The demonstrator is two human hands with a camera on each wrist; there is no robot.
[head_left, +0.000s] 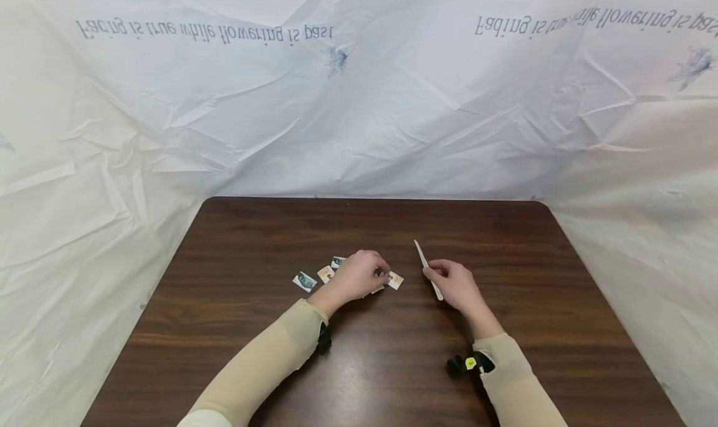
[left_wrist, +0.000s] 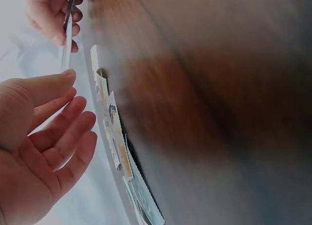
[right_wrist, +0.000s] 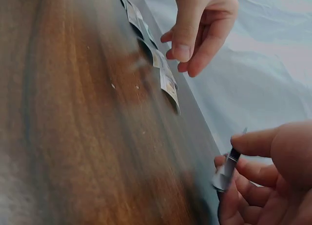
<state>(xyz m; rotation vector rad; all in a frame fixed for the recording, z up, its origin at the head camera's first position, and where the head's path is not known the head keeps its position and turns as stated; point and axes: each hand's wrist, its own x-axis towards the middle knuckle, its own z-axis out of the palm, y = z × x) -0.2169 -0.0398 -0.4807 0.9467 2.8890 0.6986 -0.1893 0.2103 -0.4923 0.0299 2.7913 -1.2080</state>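
Note:
Several small stamps with perforated edges lie in a loose cluster on the table, among them a blue-green stamp [head_left: 305, 282] and a pale stamp [head_left: 395, 280]. My left hand [head_left: 361, 276] hovers over the cluster and partly hides it from the head camera. In the left wrist view its fingers [left_wrist: 73, 152] are loosely bent, and I see nothing held in them. Off to the right of the stamps, my right hand [head_left: 455, 283] pinches slim metal tweezers [head_left: 424, 259] between thumb and fingers. The narrow end of the tweezers points away from me.
The dark wood-grain table [head_left: 269, 227] has rounded far corners. White sheeting [head_left: 359, 121] with printed lettering hangs behind it and along both sides. Dark straps with small devices [head_left: 470, 364] sit at both wrists, over beige sleeves.

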